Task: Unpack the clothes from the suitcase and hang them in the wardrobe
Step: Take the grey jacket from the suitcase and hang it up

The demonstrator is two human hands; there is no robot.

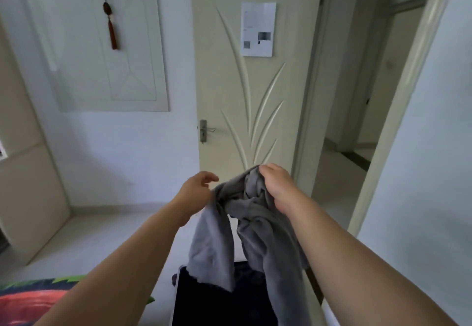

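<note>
Two bare hands are held out before us, above the far edge of the open suitcase (175, 297). The right hand (277, 185) has its fingers curled tight round the bunched top of a grey garment (258, 221), knuckles up, so the cloth is gripped in the fist. From there the garment hangs in two twisted lengths, and its lower ends drop in front of the suitcase's dark inside, at the far edge.

The left hand (198, 189) is just beside the cloth. Its upper fingers (210, 178) are loosely bent, a little apart, and hold nothing. The fabric meets the lower side of that hand, and we cannot tell whether the fingers there pinch it.

Beyond the hands stands a cream door (255, 111) with a leaf relief, a metal handle (204, 130) and a sheet of paper (258, 29) stuck on it. A red tassel ornament (112, 29) hangs on the wall panel to the left.
</note>
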